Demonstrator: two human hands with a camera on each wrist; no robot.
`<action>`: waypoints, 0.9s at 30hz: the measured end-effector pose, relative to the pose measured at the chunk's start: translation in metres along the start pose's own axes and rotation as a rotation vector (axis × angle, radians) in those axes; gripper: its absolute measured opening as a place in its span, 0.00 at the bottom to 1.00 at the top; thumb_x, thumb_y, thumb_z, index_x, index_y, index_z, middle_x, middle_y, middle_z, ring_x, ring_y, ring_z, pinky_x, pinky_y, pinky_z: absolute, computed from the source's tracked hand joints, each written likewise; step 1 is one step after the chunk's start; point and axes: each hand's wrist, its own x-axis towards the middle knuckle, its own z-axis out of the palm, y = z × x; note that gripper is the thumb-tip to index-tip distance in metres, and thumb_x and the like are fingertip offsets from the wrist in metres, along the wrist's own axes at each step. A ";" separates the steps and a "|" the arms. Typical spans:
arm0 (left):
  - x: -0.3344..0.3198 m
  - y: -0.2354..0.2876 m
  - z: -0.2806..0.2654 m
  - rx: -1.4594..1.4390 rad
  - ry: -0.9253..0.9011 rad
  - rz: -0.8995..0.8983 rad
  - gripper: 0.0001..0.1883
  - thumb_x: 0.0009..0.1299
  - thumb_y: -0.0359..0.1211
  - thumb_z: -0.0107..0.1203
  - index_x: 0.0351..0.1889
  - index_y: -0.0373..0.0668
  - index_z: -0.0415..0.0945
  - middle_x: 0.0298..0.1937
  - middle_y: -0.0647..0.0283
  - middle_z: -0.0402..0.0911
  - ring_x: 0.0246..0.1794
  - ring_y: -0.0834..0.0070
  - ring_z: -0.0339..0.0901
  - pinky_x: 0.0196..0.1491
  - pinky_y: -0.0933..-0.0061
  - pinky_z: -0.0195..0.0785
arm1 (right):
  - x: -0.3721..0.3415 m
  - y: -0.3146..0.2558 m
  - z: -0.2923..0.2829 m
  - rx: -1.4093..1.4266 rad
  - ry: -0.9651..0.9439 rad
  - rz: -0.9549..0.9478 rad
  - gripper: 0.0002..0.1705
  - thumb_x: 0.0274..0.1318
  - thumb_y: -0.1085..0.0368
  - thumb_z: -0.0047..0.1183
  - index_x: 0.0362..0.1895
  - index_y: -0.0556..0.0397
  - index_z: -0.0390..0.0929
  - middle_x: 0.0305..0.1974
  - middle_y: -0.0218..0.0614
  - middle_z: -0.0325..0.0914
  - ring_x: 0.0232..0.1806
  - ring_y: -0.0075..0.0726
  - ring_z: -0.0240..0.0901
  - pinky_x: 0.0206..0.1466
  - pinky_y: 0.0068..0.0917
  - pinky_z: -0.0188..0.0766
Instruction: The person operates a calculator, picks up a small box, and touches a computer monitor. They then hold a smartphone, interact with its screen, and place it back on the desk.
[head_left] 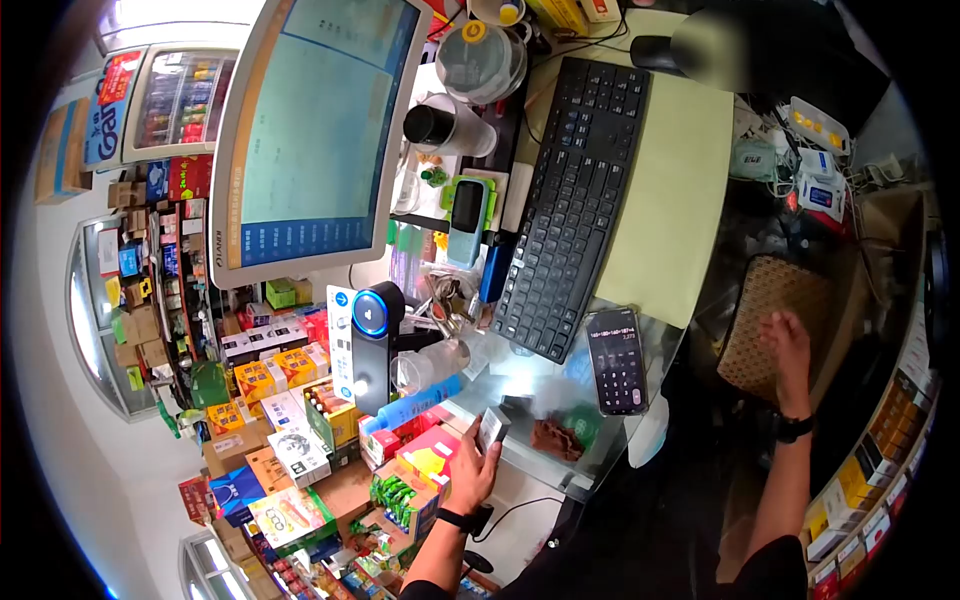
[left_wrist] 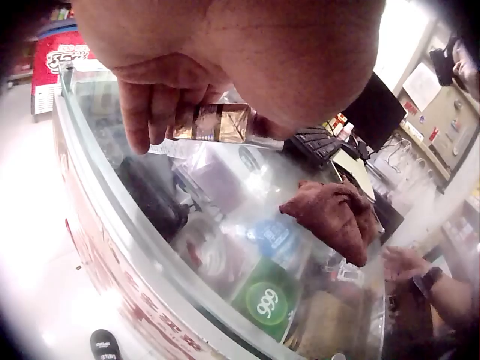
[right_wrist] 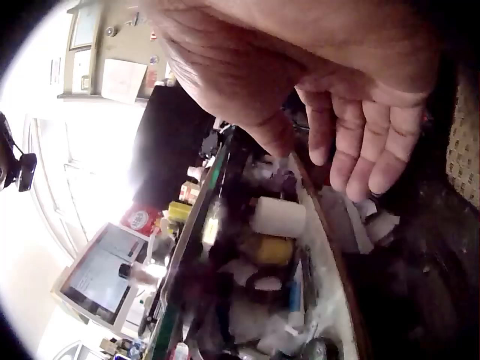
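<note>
In the head view my left hand grips a small cigarette pack at the counter's edge. The left wrist view shows the pack's gold end between the fingers and palm, over the glass counter. A crumpled brown cloth lies on the glass nearby, and a phone with a calculator on its screen is farther right. My right hand is in the air over a woven seat, fingers loosely bent with nothing held. Below that hand, the right wrist view shows a cluttered drawer.
A black keyboard and a monitor stand beyond the phone. Between the monitor and left hand are a round-faced black device and a blue bottle. Stacked boxes crowd the left; shelves of packs line the right.
</note>
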 end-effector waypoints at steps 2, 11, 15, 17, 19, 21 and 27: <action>0.000 0.008 -0.004 0.039 -0.002 -0.001 0.35 0.81 0.45 0.57 0.78 0.34 0.63 0.66 0.39 0.79 0.62 0.46 0.81 0.62 0.54 0.75 | 0.000 -0.019 0.016 0.036 0.043 -0.005 0.25 0.76 0.46 0.57 0.58 0.56 0.82 0.49 0.34 0.84 0.51 0.31 0.80 0.60 0.33 0.75; 0.002 0.002 -0.009 0.017 -0.067 0.004 0.37 0.81 0.48 0.55 0.79 0.33 0.60 0.72 0.39 0.74 0.67 0.45 0.79 0.67 0.54 0.73 | 0.007 -0.052 0.060 0.152 -0.078 -0.221 0.17 0.79 0.58 0.54 0.60 0.58 0.81 0.49 0.36 0.86 0.46 0.27 0.82 0.52 0.27 0.78; 0.001 -0.001 -0.011 0.046 -0.098 0.008 0.40 0.80 0.51 0.55 0.80 0.33 0.57 0.69 0.38 0.77 0.64 0.42 0.80 0.64 0.51 0.74 | 0.006 -0.164 0.063 0.154 -0.054 -0.453 0.20 0.81 0.56 0.51 0.63 0.58 0.79 0.51 0.38 0.86 0.49 0.30 0.82 0.55 0.30 0.78; -0.001 0.004 -0.012 0.033 -0.105 0.005 0.42 0.80 0.52 0.56 0.80 0.31 0.57 0.67 0.38 0.78 0.64 0.42 0.80 0.65 0.51 0.74 | -0.005 -0.223 0.075 0.197 -0.085 -0.589 0.20 0.80 0.57 0.51 0.64 0.58 0.78 0.51 0.38 0.86 0.50 0.32 0.82 0.58 0.32 0.78; 0.000 0.001 -0.009 0.056 -0.093 0.018 0.42 0.80 0.52 0.56 0.80 0.30 0.56 0.67 0.37 0.79 0.64 0.42 0.80 0.65 0.51 0.73 | -0.021 -0.280 0.100 0.261 -0.193 -0.652 0.19 0.79 0.60 0.51 0.63 0.58 0.78 0.51 0.37 0.86 0.51 0.31 0.82 0.60 0.31 0.77; -0.002 0.006 -0.011 0.039 -0.100 0.009 0.42 0.79 0.51 0.57 0.80 0.30 0.56 0.67 0.36 0.78 0.64 0.42 0.80 0.65 0.51 0.73 | -0.029 -0.318 0.132 0.299 -0.333 -0.703 0.21 0.79 0.59 0.51 0.66 0.58 0.75 0.54 0.40 0.85 0.53 0.33 0.82 0.62 0.33 0.76; 0.001 0.003 -0.009 0.054 -0.093 0.016 0.42 0.79 0.51 0.57 0.80 0.30 0.57 0.68 0.36 0.78 0.65 0.42 0.79 0.66 0.51 0.73 | -0.026 -0.378 0.252 0.255 -0.723 -0.837 0.28 0.73 0.71 0.44 0.75 0.53 0.67 0.63 0.44 0.82 0.53 0.34 0.84 0.59 0.31 0.80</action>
